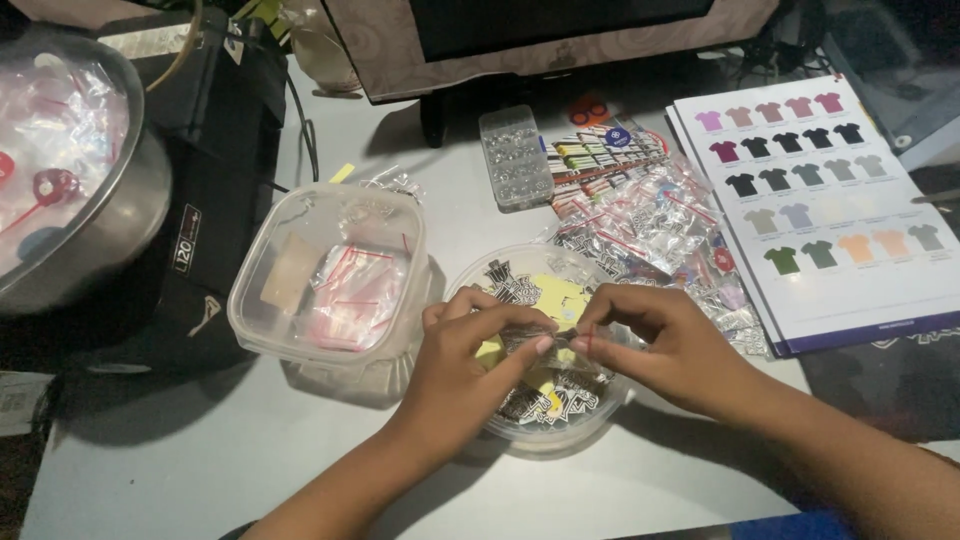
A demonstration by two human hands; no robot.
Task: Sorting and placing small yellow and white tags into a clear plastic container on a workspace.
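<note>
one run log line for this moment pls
left hand + right hand: pinch small clear bag | over round tub of stickers | square tub left

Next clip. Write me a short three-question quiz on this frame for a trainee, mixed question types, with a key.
1. True or false: both hands pinch one small clear bag between their fingertips.
2. The hands work above which container? A) square tub B) round tub of stickers C) metal bowl
3. What lies at the far right of the table?

Key
1. True: the left hand and right hand meet on the small clear bag.
2. B: the round tub of stickers, not the square tub or metal bowl.
3. A printed chart of coloured shirts.
</note>
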